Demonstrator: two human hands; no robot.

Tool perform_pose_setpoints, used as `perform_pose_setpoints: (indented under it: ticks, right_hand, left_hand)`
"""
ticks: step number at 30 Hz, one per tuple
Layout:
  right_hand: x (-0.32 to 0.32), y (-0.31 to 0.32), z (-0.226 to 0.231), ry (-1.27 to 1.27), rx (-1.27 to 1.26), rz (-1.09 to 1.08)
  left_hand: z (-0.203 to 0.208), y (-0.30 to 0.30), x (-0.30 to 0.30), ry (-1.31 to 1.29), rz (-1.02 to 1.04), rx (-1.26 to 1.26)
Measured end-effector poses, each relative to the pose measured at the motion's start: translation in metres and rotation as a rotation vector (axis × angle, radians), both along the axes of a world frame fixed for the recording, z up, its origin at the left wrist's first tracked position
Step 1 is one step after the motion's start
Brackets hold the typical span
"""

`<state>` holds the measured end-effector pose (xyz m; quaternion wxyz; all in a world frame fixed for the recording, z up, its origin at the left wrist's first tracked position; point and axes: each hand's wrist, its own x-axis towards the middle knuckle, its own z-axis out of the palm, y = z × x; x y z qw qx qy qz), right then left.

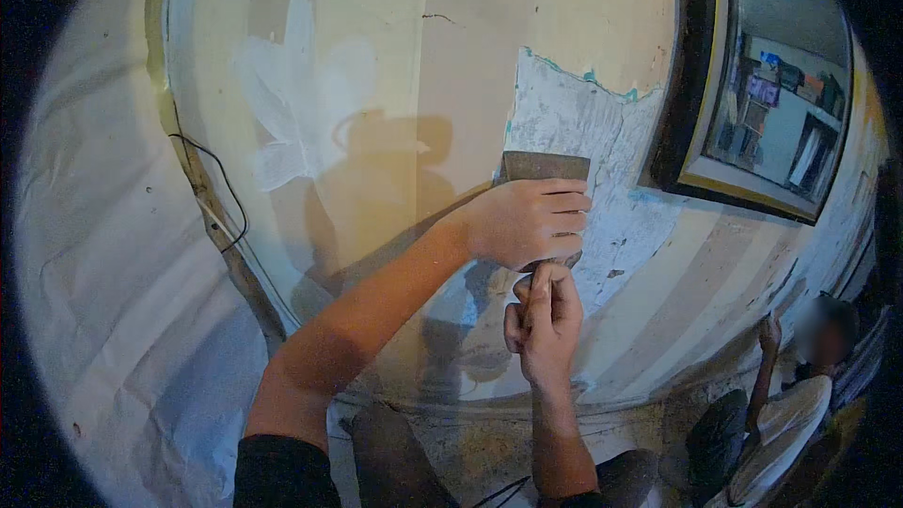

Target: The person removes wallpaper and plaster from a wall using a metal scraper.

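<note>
A wide scraper [546, 166] with a dull, dark blade is held up against the wall [376, 66]. My left hand [529, 222] lies across the blade, its fingers pressed together over the face and reaching the right edge; its thumb is hidden. Just below, my right hand [550, 320] is closed round the scraper's handle, most of which its fingers cover. Around the blade's top and right side is a bare, whitish patch [574, 113] where paint is gone, bordered by a ragged edge with green traces. Striped beige and tan paint covers the wall to the left.
A dark-framed mirror [673, 85] hangs at the upper right. White sheeting [94, 254] covers the left side, beside a black cable [246, 202]. Another person [785, 437] sits low at the right, a raised hand [770, 327] near the wall. A white painted flower [299, 85] decorates the wall.
</note>
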<state>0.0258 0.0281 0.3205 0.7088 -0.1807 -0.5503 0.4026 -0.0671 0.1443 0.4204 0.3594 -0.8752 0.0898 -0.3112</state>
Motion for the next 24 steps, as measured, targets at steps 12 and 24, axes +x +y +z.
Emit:
perform_pose_setpoints:
  ticks: [12,24]
  right_hand:
    - [-0.012,0.0,0.017,-0.007,-0.064,-0.149]
    - [-0.015,-0.004,0.024,0.057,-0.107,-0.1]
  left_hand:
    - [0.01,-0.001,0.001,-0.003,-0.086,-0.012]
    - [0.021,-0.001,0.003,-0.058,-0.098,-0.043]
